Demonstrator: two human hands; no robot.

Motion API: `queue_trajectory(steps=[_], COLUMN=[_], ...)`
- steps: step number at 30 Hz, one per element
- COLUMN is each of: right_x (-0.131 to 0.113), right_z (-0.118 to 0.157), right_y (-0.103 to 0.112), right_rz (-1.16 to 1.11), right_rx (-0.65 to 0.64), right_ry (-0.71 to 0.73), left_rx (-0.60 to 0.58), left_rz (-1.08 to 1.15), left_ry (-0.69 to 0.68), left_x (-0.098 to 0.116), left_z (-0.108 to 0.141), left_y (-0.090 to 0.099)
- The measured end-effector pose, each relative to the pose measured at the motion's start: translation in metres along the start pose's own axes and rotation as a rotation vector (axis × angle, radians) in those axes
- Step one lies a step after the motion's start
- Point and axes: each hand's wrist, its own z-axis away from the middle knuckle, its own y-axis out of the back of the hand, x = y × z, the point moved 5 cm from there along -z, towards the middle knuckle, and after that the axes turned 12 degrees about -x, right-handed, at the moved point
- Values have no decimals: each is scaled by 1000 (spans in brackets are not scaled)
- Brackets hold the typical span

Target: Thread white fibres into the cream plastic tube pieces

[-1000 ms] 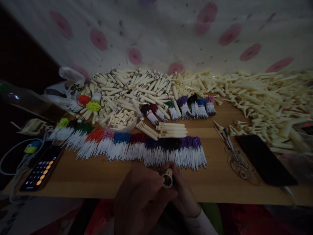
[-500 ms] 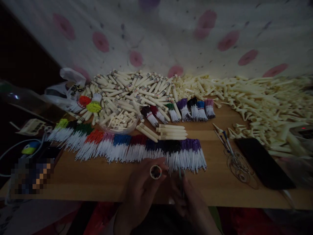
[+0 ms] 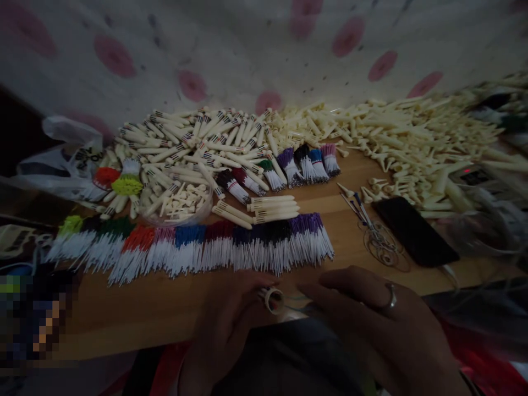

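Observation:
My left hand [image 3: 225, 324] is closed around a cream pen barrel [image 3: 274, 300], whose round open end faces me and to the right. Beside it, my right hand [image 3: 371, 319], with a ring on one finger, has its fingertips close to that opening. Thin pale-blue prongs [image 3: 297, 298] run from the right fingers toward the barrel; they look like tweezers, but shade blurs them. Behind my hands lies a row of white-stemmed refills [image 3: 218, 256] with tips grouped by colour. Several cream pens [image 3: 275, 209] lie side by side just beyond that row.
A heap of marked pens [image 3: 198, 137] and a pile of cream plastic parts [image 3: 412, 137] fill the back. A clear bowl [image 3: 181, 220] holds small parts. Bound refill bundles [image 3: 307, 165] stand behind. At right lie a black phone [image 3: 416, 231] and loose rubber bands [image 3: 381, 245].
My view has swung to the right. The right hand has moved up and right, turning its back into view, and the barrel's opening has turned rightward in the left hand.

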Motion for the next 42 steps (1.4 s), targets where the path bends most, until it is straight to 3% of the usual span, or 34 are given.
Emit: queue_trajectory(steps=[3,11,30,39,42], right_x=[-1,-15,-19,-13,-12], right_z=[1,-6,-10,0,1], right_y=[0,9,6,1,-2], right_rz=[47,216,258,241,236], right_rx=[-1,-17,-67,-22,-30], right_ry=[-17,114,176,142,123], left_rx=[3,-28,-70,-50,37], left_rz=[-61,-63,-82,-156,-150], left_ry=[17,-12,10,-44,-87], left_x=[-1,-3,-6,-5,-6], left_z=[1,2,1,0,0], left_y=[2,2,1,4,4])
